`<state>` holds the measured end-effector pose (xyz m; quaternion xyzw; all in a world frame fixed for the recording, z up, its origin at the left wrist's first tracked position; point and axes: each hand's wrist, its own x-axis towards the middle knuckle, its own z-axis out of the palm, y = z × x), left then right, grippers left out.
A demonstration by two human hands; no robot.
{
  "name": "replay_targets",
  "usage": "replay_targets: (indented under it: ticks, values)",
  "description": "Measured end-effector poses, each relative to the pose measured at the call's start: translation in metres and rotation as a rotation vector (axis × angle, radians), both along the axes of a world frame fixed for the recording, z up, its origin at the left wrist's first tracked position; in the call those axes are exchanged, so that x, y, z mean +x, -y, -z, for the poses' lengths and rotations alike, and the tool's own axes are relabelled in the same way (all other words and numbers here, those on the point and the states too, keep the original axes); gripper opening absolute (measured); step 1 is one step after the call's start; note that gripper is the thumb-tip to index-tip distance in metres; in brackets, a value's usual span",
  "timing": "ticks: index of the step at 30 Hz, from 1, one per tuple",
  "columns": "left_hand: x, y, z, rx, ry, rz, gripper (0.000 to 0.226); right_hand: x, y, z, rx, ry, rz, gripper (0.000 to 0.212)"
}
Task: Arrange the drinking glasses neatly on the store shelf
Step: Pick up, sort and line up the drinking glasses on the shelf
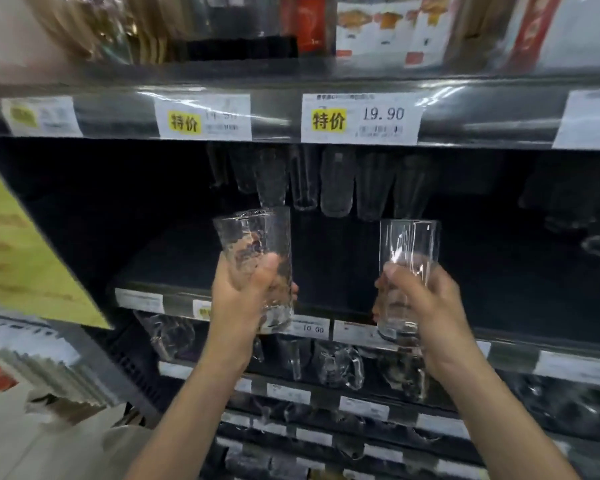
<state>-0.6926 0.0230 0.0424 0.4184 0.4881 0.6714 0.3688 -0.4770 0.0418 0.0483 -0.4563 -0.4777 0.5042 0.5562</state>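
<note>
My left hand [246, 299] grips a tall clear glass with a dimpled, textured wall [253, 237], held upright in front of the dark middle shelf [174, 265]. My right hand [426, 303] grips a second tall clear glass with smooth walls [409, 244], also upright, at about the same height. Both glasses hover just in front of the shelf's front edge. Several more tall clear glasses [336, 181] stand in a row at the back of that shelf, above and between the two held ones.
The upper shelf's edge carries price tags [359, 119], with packaged goods above. Lower shelves hold more glassware and mugs [338, 365]. A yellow-green sign [18, 258] hangs at the left. Dark objects stand at the right of the middle shelf [568, 206].
</note>
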Motion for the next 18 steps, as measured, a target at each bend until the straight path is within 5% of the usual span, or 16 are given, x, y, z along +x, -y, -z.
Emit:
replay_targets:
  ticks: [8, 13, 18]
  values:
    - [0.027, -0.03, 0.011, -0.056, -0.085, 0.258, 0.086, 0.029, 0.014, 0.004, 0.011, 0.087, 0.249, 0.025]
    - [0.048, -0.035, 0.019, -0.094, -0.132, 0.369, 0.036, 0.051, 0.018, 0.007, 0.041, 0.175, 0.386, 0.02]
    - [0.073, -0.035, 0.007, -0.066, -0.204, 0.413, 0.076, 0.077, 0.01, 0.003, 0.061, 0.22, 0.408, 0.026]
